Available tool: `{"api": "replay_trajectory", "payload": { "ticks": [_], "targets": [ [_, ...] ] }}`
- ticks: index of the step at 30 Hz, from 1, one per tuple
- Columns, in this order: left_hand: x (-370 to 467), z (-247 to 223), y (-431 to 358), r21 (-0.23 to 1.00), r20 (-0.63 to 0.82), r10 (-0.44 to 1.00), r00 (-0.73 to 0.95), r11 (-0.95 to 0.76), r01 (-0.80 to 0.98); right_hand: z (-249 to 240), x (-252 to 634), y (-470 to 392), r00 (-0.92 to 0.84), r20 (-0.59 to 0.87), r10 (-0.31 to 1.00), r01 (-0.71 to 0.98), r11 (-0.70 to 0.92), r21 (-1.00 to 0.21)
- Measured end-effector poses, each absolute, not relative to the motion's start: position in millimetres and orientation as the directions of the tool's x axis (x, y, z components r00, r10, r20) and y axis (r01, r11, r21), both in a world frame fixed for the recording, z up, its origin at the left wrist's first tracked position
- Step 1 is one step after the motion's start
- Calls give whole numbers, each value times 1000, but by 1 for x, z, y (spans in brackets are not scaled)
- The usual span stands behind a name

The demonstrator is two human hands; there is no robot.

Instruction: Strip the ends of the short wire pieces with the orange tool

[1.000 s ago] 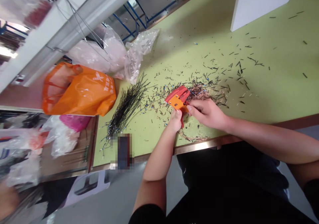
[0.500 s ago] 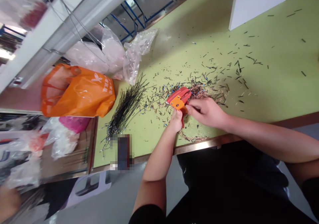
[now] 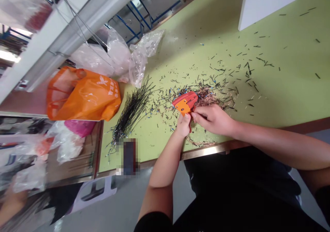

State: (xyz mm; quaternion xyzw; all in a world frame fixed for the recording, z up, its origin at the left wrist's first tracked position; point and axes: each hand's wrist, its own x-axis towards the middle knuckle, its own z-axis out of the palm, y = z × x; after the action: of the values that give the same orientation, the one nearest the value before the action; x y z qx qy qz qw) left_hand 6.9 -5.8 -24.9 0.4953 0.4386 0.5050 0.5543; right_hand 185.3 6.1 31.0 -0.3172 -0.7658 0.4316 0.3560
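My left hand (image 3: pixel 184 124) is wrapped around the handles of a red and orange wire stripper (image 3: pixel 184 103), its head pointing away from me over the green table. Just right of the tool, my right hand (image 3: pixel 212 119) is closed in a pinch, fingertips close against the orange part. Whatever lies between those fingertips is too small or hidden to make out. Beyond the right hand lies a heap of copper strands and black scraps (image 3: pixel 206 96). To the left, a bundle of thin black wires (image 3: pixel 131 113) rests on the table.
Black cut pieces are scattered across the green tabletop (image 3: pixel 278 97). An orange plastic bag (image 3: pixel 87 96) and clear plastic bags (image 3: pixel 121 53) stand at the left. A white panel (image 3: pixel 268 4) rises at the back right. A person's arm (image 3: pixel 12 204) shows at lower left.
The stripper's handles are squeezed closer together; the red lower handle that stuck out below my left hand is now mostly covered. The view has shifted slightly.
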Motion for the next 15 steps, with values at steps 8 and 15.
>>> {"api": "replay_trajectory", "payload": {
  "ticks": [8, 15],
  "targets": [
    [17, -13, -7, 987, 16, 990, 142, 7, -162, 33, 185, 6, -547, 212, 810, 64, 293, -954],
    [18, -19, -9, 976, -5, 986, 169, 41, -212, 30, 184, 6, -552, 198, 810, 33, 258, -966]
  ]
}}
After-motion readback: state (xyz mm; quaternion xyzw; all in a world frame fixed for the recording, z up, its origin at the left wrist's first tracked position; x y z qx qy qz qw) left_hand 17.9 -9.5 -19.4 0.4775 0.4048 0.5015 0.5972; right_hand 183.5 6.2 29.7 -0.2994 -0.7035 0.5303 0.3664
